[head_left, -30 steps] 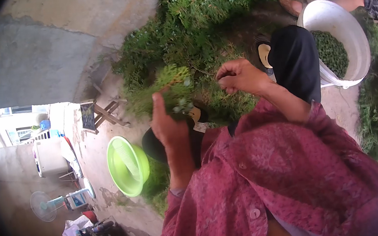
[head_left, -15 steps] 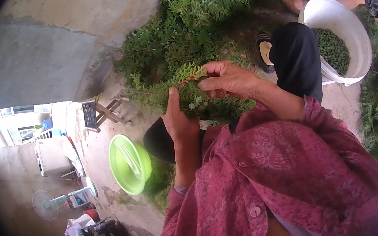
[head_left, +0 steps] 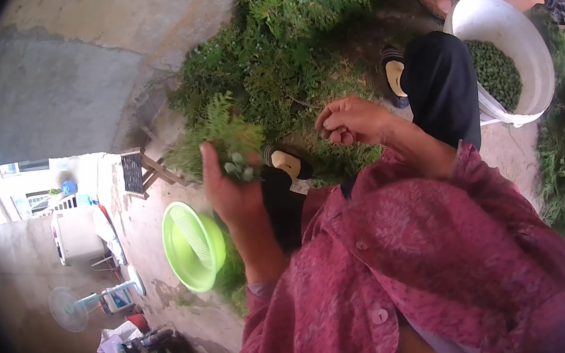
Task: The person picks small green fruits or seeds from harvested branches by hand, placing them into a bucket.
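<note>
Since the earlier frame the hands have parted: the left hand [head_left: 227, 192] now grips the conifer sprig [head_left: 223, 131] alone, above the foliage pile [head_left: 291, 25], while the right hand [head_left: 350, 123] is curled closed, its contents hidden. Anything small pinched there could slip into the pile, well short of the white bucket [head_left: 536, 71].

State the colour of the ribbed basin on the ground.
The basin is lime green, shown best in the head view.
</note>
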